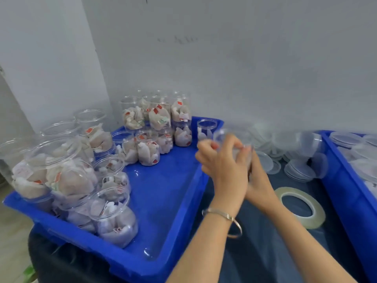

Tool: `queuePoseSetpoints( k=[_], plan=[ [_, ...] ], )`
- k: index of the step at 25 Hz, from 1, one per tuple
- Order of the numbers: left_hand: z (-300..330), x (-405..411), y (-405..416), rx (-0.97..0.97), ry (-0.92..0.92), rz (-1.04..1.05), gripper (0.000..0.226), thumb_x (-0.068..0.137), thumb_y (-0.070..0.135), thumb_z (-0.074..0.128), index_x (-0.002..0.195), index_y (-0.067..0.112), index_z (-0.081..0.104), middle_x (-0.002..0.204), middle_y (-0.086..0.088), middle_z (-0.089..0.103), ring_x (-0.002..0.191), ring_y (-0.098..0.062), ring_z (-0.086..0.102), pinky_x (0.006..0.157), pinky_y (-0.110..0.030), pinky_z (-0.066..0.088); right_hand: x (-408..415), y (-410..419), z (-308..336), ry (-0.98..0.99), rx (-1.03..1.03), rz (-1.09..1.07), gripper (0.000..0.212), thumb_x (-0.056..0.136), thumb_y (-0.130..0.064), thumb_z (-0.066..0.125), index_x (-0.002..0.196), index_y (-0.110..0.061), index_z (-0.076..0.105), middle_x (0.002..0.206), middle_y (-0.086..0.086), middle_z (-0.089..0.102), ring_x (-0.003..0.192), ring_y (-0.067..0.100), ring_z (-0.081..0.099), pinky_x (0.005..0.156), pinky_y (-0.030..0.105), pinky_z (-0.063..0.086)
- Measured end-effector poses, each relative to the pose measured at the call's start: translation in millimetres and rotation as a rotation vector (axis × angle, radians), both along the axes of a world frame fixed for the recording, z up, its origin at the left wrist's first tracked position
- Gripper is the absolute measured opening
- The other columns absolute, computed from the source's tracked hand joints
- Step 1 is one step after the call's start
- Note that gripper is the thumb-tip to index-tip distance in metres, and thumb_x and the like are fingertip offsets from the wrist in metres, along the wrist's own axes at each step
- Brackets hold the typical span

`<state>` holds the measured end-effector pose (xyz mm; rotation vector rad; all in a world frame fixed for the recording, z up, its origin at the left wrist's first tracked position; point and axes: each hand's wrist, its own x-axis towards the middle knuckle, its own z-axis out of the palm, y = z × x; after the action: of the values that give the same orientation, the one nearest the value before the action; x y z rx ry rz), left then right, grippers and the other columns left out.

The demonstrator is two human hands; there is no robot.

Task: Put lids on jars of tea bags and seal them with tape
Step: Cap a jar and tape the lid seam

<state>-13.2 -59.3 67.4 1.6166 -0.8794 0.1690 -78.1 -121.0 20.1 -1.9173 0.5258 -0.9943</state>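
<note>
Both hands hold one clear jar (234, 144) up above the edge of the blue tray (163, 201). The left hand (222, 160) curls its fingers around it, and the right hand (255, 176) grips from behind; I think the lid is going on. Next comes the tape roll (299, 209) lying just beside them, to seal it.

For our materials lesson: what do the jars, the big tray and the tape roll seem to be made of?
Jars: clear glossy plastic, probably; tea bags show through.
Tray: blue moulded plastic, shiny, with highlights.
Tape roll: translucent, pale film, likely plastic.
</note>
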Motion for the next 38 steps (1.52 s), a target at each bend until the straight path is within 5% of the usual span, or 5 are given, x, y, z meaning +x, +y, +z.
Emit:
queuePoseSetpoints(
  k=[9,18,22,29,38],
  plan=[
    [-105,-18,8,0.147,0.12,-0.558,0.026,0.085,0.039,0.067,0.097,0.026,0.048,0.151,0.012,0.027,0.136,0.01,0.024,0.106,-0.024,0.036,-79,-52,-66,0.128,0.069,-0.236,0.046,0.076,-0.01,0.043,0.119,-0.017,0.058,0.131,0.009,0.051,0.123,0.023,0.047,0.101,0.037,0.039],
    [-121,-19,-7,0.04,0.091,-0.483,0.047,0.066,0.031,0.084,0.08,0.028,0.038,0.142,0.013,0.041,0.129,0.006,0.04,0.091,-0.004,0.035,-8,-140,-57,0.995,-0.084,-0.34,0.072,0.093,-0.024,0.059,0.15,-0.018,0.016,0.16,0.004,0.004,0.146,0.03,0.0,0.113,0.055,0.021],
    [-119,-14,-7,0.051,0.152,-0.552,0.047,0.066,0.031,0.083,0.089,0.016,0.044,0.139,0.021,0.041,0.128,0.008,0.04,0.095,-0.01,0.038,-19,-135,-71,0.935,-0.332,-0.567,0.026,0.083,-0.026,0.065,0.104,-0.021,0.05,0.126,0.005,0.049,0.12,0.026,0.039,0.095,0.045,0.038],
    [-116,-20,-9,0.0,0.226,-0.585,0.071,0.062,0.024,0.079,0.121,0.027,0.042,0.122,0.012,0.045,0.11,-0.004,0.046,0.092,-0.01,0.036,0,-167,-54,0.885,0.05,-0.401,0.08,0.086,-0.069,0.045,0.145,-0.054,-0.008,0.16,0.01,-0.01,0.144,0.043,-0.006,0.112,0.063,0.011],
    [-119,-15,-13,0.022,0.257,-0.635,0.072,0.059,0.021,0.08,0.119,0.027,0.042,0.115,0.011,0.044,0.108,-0.002,0.047,0.094,-0.013,0.038,-11,-158,-40,0.907,-0.035,-0.369,0.051,0.091,-0.05,0.042,0.14,-0.054,0.027,0.145,0.019,0.03,0.132,0.041,0.033,0.107,0.055,0.03]
  ],
)
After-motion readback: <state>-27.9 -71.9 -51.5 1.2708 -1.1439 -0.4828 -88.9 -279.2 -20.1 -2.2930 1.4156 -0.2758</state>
